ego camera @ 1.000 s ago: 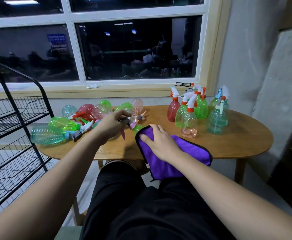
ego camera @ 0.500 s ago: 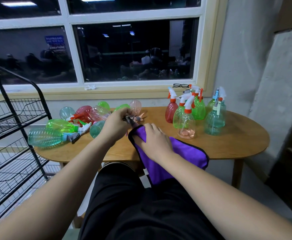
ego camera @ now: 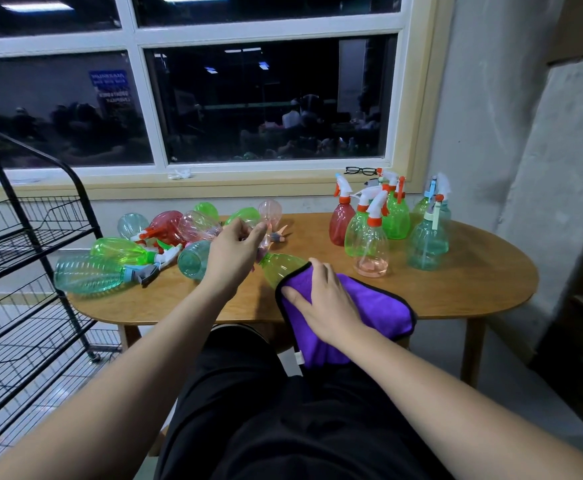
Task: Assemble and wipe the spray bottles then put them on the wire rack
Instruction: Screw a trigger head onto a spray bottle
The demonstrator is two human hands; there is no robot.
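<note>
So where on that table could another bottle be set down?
There is bare wood at the right end of the table, past the upright bottles. There is more along the front left edge, in front of the lying bottles. The back left and back right are crowded.

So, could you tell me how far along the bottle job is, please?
Done: the upright bottles with sprayers stand on the table's right side. In hand: the left hand grips a green bottle by its neck while the right hand presses the purple cloth on it. Left: the lying bottles at the left, some headless; no bottle shows on the wire rack.
</note>
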